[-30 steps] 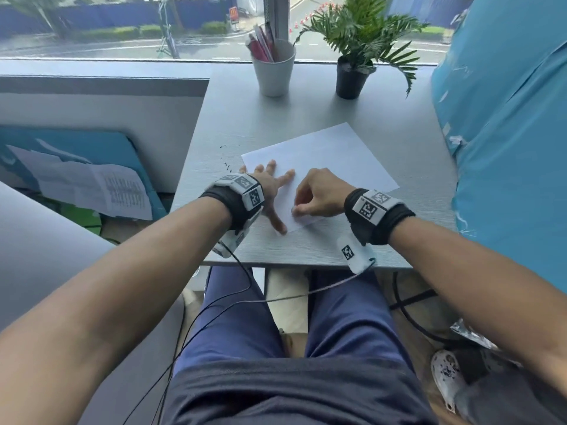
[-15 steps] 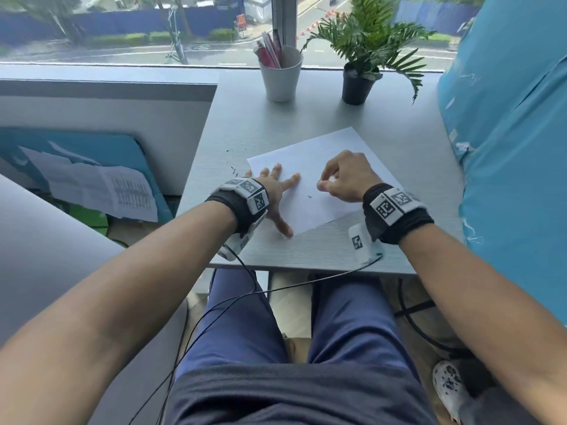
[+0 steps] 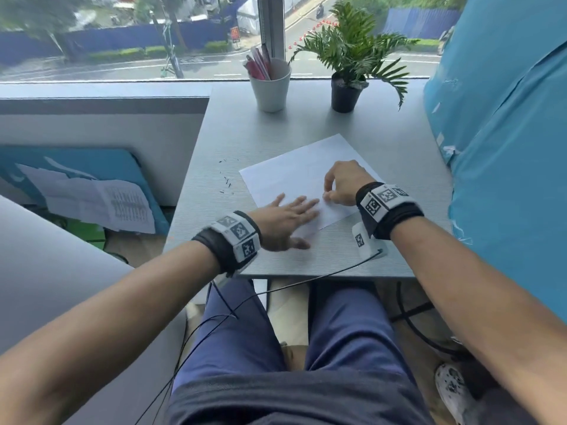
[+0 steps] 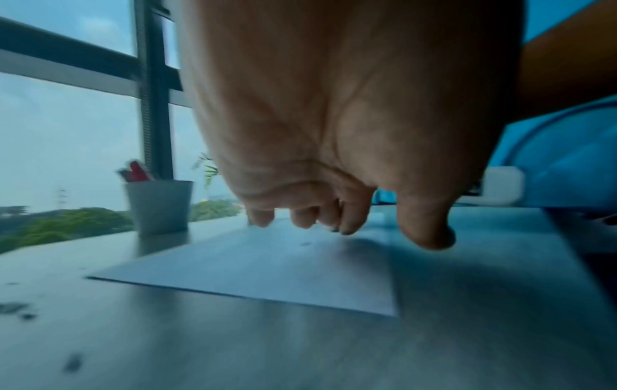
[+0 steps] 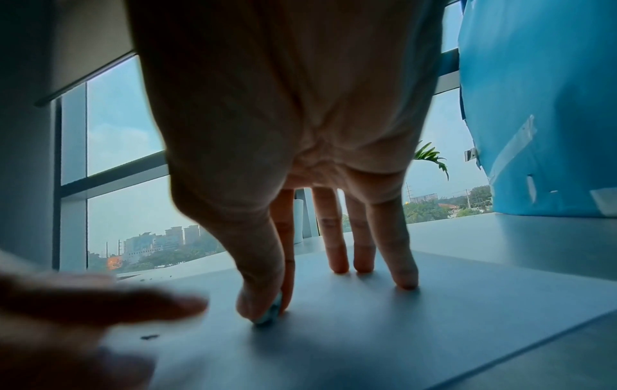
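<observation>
Eraser [image 5: 269, 316] is being pinched between right hand [image 3: 342, 184] thumb and forefinger on paper [image 3: 294, 173]; left hand [image 3: 285, 220], fingers straight, is steadying it. Creasing is likely if that hold-down slips.

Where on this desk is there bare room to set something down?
Bare desk runs from the paper to the white cup and potted plant, and from its right edge to the blue cover. Left of it lie dark specks. Crowded: the paper's near corner, where the left hand flanks the right hand pinching a bluish lump.
</observation>
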A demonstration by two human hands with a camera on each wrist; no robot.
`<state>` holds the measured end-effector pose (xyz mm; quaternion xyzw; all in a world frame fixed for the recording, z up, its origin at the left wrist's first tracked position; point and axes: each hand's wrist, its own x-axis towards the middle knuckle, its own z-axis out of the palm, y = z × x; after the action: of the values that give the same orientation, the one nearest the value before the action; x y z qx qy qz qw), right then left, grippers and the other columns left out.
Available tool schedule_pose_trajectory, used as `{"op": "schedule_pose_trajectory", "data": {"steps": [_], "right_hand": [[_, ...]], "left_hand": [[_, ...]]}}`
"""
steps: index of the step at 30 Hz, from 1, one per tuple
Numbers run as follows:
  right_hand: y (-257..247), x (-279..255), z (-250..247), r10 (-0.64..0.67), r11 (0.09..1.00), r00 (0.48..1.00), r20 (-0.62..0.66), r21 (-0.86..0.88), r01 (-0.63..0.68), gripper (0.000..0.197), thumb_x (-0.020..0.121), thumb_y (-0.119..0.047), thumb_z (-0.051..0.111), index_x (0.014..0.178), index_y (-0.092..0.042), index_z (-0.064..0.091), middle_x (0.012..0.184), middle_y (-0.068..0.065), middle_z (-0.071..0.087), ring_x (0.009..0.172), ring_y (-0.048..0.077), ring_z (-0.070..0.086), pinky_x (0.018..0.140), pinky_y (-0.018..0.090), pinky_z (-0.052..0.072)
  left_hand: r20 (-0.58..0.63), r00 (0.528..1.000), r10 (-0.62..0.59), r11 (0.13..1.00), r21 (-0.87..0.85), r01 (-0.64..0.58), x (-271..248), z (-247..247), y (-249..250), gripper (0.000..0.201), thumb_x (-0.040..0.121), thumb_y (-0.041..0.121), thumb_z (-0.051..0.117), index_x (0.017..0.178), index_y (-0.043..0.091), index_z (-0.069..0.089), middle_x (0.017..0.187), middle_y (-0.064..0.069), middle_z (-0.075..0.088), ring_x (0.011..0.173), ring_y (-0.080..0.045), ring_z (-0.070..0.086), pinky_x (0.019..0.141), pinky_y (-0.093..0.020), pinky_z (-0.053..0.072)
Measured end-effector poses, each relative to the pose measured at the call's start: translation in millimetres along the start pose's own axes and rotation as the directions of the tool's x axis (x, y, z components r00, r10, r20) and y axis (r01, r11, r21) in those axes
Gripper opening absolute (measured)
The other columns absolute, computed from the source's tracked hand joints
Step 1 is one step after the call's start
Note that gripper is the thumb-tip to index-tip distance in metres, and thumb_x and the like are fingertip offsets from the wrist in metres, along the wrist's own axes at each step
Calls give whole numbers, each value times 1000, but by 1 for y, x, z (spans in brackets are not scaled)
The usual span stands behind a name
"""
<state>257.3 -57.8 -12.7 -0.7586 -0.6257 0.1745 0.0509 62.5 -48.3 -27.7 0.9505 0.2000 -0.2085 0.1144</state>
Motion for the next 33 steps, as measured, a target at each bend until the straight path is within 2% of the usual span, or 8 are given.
{"op": "schedule_pose_trajectory", "data": {"steps": [4, 6, 9, 11, 16, 19, 23, 33], "right_hand": [[3, -1, 0, 9, 1000, 1000, -3, 24, -9, 7, 81, -25, 73, 86, -20, 75, 109, 5, 68, 110, 23, 58, 92, 29, 46], [3, -2, 1, 21, 999, 1000, 7, 25, -21, 7, 80, -27, 74, 85, -21, 74, 109, 5, 68, 109, 23, 58, 91, 29, 47], [0, -2, 0, 43, 998, 999, 13, 37, -43, 5, 78, -25, 75, 79, -22, 72, 106, 5, 69, 107, 23, 60, 89, 30, 49], [-2, -2, -1, 46, 998, 999, 14, 37, -47, 6, 78, -24, 76, 81, -20, 73, 106, 5, 69, 108, 23, 60, 89, 30, 49], [-8, -8, -2, 75, 997, 997, 12, 29, -75, 3, 80, -20, 73, 81, -22, 70, 111, 7, 64, 106, 27, 61, 88, 29, 47], [-16, -15, 4, 50, 998, 997, -59, -37, -53, 7, 82, -18, 68, 88, -17, 70, 109, 12, 63, 97, 32, 64, 85, 32, 52], [-37, -27, 20, -130, 990, 991, 2, 53, 130, 5, 77, -24, 77, 81, -22, 75, 88, 4, 71, 83, 20, 67, 81, 31, 56], [-45, -33, 18, -222, 974, 968, 119, 81, 213, 10, 74, -23, 81, 81, -16, 79, 68, -9, 63, 69, 7, 60, 57, 14, 41]], "left_hand": [[26, 999, 42, 996, -77, -39, 8, 10, 0, 82, 97, 63, 31, 158, 23, -8, 163, 1, -18, 150, -19, -14, 119, -52, -7], [17, 990, -142, 986, -88, 143, 2, 11, -20, 93, 92, 72, 27, 156, 20, -14, 161, -1, -24, 150, -21, -16, 121, -55, -3], [32, 877, -479, 878, 11, 479, -12, 10, -46, 110, 82, 85, 19, 155, 10, -14, 162, -8, -20, 151, -25, -11, 121, -53, -6], [-28, 832, -555, 830, 47, 555, -17, 5, -48, 113, 82, 86, 20, 156, 4, -8, 163, -13, -14, 152, -29, -8, 120, -53, -9], [-5, 985, -175, 975, -137, 173, -8, 3, -34, 94, 89, 68, 47, 157, 30, -6, 162, -3, -19, 150, -24, -13, 121, -54, -2], [40, 975, -217, 952, -212, 220, -2, 4, -37, 102, 81, 72, 55, 155, 40, -8, 162, -2, -22, 149, -30, -18, 119, -58, -3], [62, 959, -277, 944, -172, 283, 1, 2, -43, 112, 75, 77, 58, 154, 40, -12, 161, -4, -26, 148, -33, -21, 119, -57, -3], [108, 943, -314, 932, -153, 328, 7, 1, -43, 118, 71, 81, 59, 152, 42, -16, 160, -2, -30, 148, -31, -23, 119, -59, -4]]}}
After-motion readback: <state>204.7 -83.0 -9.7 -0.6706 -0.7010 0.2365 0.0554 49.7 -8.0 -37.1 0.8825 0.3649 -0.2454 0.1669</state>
